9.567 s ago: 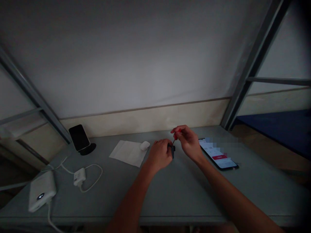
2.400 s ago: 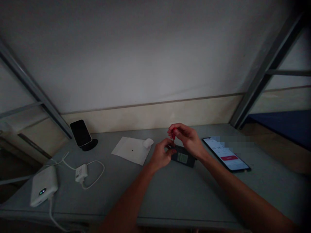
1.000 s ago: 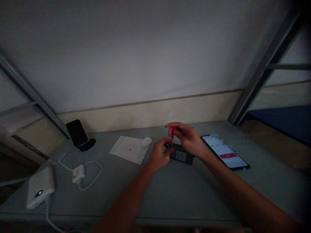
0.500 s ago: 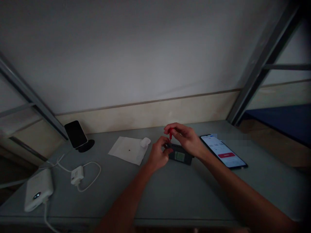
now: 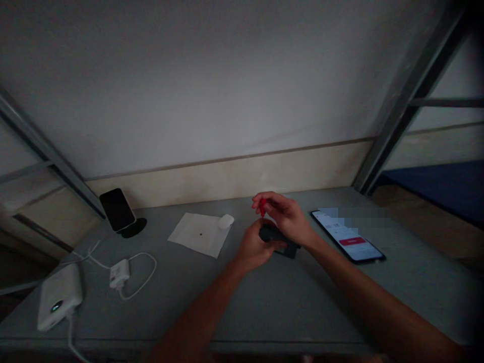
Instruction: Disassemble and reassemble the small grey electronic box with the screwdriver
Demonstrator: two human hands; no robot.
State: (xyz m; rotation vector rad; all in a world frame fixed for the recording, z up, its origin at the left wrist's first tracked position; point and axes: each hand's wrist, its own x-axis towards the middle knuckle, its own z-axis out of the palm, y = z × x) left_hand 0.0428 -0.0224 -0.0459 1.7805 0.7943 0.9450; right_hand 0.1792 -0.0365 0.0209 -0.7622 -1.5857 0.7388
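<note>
A small black box-shaped device (image 5: 279, 238) sits mid-table. My left hand (image 5: 254, 248) is wrapped round its left end, fingers closed on it. My right hand (image 5: 288, 219) hovers just above the same end, pinching a small red-handled screwdriver (image 5: 262, 205) that points down at the device. The tool's tip is hidden between my hands. The light is dim.
A lit phone (image 5: 348, 236) lies to the right. A white paper sheet (image 5: 198, 234) with a tiny dark speck and a white earbud case (image 5: 226, 221) lie to the left. Farther left stand a dark phone on a stand (image 5: 118, 209), a charger with cable (image 5: 120, 271) and a white power bank (image 5: 58, 296). Metal frame bars rise at both sides.
My left hand has closed further round the device and tilted it, so its label no longer shows. My right hand with the red screwdriver has shifted slightly left.
</note>
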